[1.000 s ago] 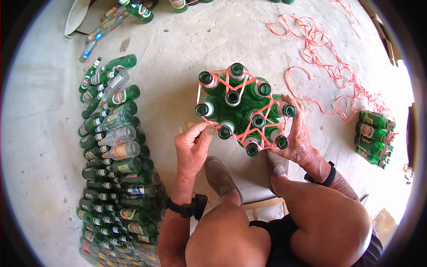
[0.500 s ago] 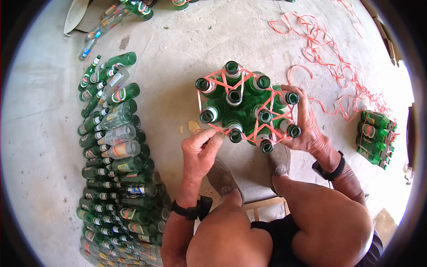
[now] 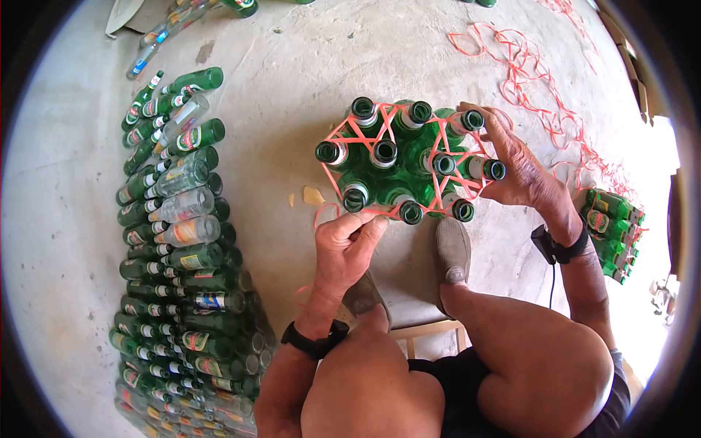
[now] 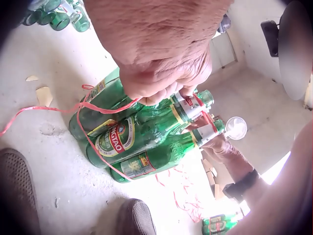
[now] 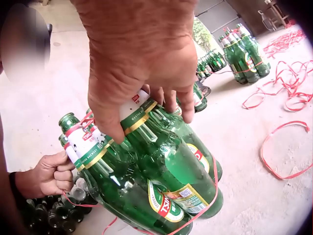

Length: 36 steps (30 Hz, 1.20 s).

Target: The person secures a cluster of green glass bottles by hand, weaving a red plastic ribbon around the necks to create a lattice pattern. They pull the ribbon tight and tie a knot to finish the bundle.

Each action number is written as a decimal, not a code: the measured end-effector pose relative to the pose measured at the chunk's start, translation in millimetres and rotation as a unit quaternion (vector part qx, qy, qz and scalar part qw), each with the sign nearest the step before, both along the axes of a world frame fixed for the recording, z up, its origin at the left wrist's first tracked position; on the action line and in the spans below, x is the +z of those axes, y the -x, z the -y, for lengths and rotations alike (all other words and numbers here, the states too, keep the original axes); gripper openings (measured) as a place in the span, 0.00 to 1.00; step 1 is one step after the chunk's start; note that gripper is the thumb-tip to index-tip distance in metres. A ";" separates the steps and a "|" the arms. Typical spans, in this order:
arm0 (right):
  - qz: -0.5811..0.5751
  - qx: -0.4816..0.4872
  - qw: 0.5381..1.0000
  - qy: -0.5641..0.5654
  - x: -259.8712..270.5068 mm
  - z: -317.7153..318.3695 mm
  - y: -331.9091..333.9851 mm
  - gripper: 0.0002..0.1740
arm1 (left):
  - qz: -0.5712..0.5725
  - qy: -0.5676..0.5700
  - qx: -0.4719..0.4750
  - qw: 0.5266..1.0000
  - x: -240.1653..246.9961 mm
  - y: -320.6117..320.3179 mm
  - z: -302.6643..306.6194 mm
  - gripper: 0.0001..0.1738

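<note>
I see, head view: green bottle bundle [image 3: 415,164] toward one o'clock | left hand [image 3: 346,247] at its seven — pinching pink strap [image 4: 84,105] | right hand [image 3: 521,172] at its three — clamped round a bottle neck [image 5: 139,116]

"NGTAO" on red-banded label [image 4: 116,139], green bottle [image 4: 149,129]

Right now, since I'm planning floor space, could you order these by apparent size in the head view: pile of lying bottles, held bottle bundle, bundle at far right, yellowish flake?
1. Pile of lying bottles
2. Held bottle bundle
3. Bundle at far right
4. Yellowish flake
</note>
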State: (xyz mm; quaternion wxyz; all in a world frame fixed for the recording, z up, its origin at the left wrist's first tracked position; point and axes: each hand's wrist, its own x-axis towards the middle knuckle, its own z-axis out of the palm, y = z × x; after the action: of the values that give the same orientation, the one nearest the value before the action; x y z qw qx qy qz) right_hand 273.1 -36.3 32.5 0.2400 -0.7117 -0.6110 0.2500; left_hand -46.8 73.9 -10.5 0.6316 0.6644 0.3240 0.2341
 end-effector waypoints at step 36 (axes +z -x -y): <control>0.038 0.307 0.951 -0.014 17.2 -66.3 104.8 0.05 | -0.068 0.017 0.126 0.990 -20.6 -3.2 8.5 0.11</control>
State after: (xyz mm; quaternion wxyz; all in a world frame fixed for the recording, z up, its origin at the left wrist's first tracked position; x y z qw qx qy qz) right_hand 168.3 30.0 49.7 0.1385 -0.4953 -0.8120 0.2759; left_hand -43.6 65.4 -31.1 0.5844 0.6220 0.4512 0.2608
